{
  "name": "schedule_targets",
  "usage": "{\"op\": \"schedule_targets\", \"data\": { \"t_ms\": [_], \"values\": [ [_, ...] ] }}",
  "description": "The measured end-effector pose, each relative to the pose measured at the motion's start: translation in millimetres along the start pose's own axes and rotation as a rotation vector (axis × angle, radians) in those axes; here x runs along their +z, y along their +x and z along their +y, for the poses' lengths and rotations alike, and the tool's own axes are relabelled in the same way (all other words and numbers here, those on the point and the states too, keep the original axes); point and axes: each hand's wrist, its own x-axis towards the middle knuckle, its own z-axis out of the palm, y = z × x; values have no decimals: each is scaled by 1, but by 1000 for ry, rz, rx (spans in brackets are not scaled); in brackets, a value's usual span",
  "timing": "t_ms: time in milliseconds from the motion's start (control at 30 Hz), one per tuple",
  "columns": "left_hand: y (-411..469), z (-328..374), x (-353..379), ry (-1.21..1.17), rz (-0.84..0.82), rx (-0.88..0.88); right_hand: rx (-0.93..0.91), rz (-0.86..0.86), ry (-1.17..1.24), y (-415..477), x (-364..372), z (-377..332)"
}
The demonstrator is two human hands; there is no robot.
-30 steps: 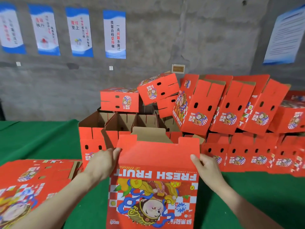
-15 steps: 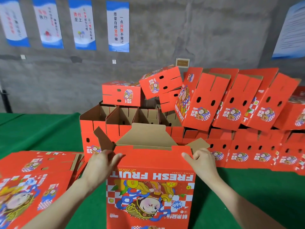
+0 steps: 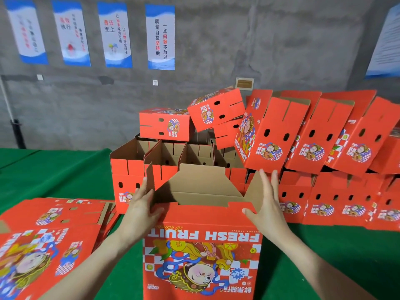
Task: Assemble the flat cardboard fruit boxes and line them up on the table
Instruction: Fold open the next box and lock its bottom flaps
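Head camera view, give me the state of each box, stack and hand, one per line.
front box: upright, top flaps open
left hand: open, fingers straight against the left flap
right hand: open, fingers straight against the right flap
flat stack: unassembled, lying on the table
back row boxes: standing, tops open
leaning boxes: tilted on the back row

Head camera (sole view) looks forward-down, close over table [image 3: 65, 169].

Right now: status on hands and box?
Both hands open: left hand on left flap, right hand on right flap. Box upright, top flaps open. Assembled boxes stacked close behind.
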Motion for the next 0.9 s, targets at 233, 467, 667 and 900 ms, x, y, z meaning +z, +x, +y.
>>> {"op": "schedule_targets", "data": {
  "t_ms": [233, 467, 667, 900],
  "values": [
    [4, -5, 0, -45, -40, 48, 684, -82, 566, 8, 8, 18],
    [10, -4, -9, 42, -140, 296, 407, -154, 262, 12, 8, 6],
    [22, -6, -11, 195, -233, 191, 349, -164, 187, 11, 9, 5],
    [61, -4, 15, 395, -420, -2, 217, -149, 99, 8, 7, 1]
  ]
}}
